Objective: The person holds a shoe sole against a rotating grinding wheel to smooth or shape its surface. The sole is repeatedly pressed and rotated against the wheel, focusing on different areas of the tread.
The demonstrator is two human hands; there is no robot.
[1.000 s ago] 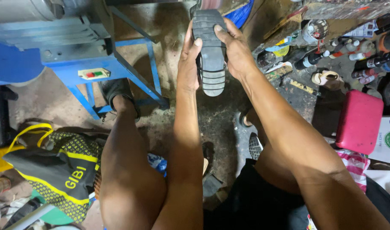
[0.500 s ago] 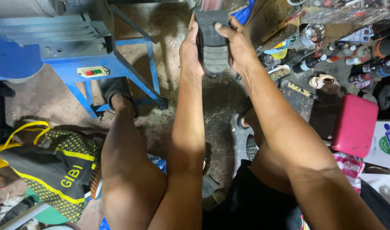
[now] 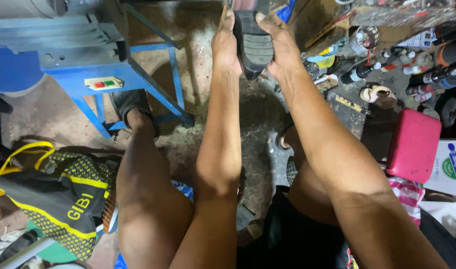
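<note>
I hold a dark grey shoe (image 3: 253, 45) with a ribbed rubber sole, sole turned toward me, at the top middle of the head view. My left hand (image 3: 225, 46) grips its left side and my right hand (image 3: 279, 47) grips its right side, both arms stretched forward. The shoe's far end runs out of the frame's top edge. My bare knees and legs are below my arms.
A blue metal machine stand (image 3: 113, 74) with a switch box stands at left. A black and yellow bag (image 3: 63, 199) lies at lower left. Bottles and tins (image 3: 387, 65) crowd the right, beside a pink box (image 3: 413, 144). The concrete floor (image 3: 258, 124) is dirty.
Both hands have carried the shoe farther forward and upward, so its far end now leaves the top of the frame.
</note>
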